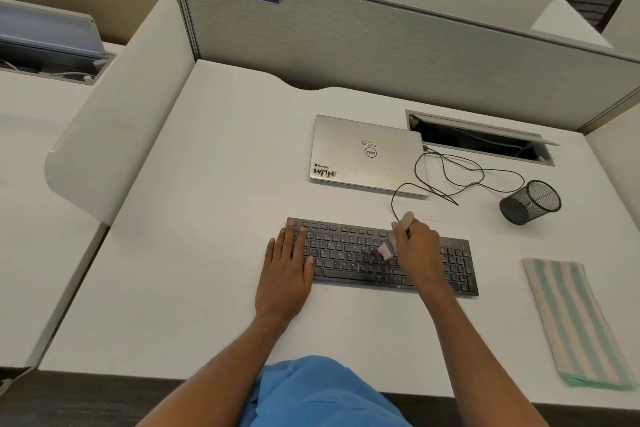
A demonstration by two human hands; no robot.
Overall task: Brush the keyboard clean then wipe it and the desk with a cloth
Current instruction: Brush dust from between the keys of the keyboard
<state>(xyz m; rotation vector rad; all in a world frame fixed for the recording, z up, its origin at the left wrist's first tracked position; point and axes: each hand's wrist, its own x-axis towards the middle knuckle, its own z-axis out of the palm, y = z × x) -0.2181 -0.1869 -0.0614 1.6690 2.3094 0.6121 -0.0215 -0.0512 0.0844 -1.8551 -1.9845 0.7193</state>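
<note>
A black keyboard (349,255) lies flat on the white desk (207,218). My left hand (285,274) rests flat on its left end, fingers spread over the keys. My right hand (417,250) is over the middle-right keys, shut on a small brush (394,239); its pale wooden handle sticks up behind my fingers and its light bristles touch the keys. A folded cloth (575,322) with green and cream stripes lies on the desk to the right of the keyboard, apart from both hands.
A closed silver laptop (367,156) sits behind the keyboard, with a thin black cable (460,180) looping beside it. A black mesh pen cup (530,201) lies on its side at the right. An open cable hatch (481,140) is at the back right. Partitions enclose the desk.
</note>
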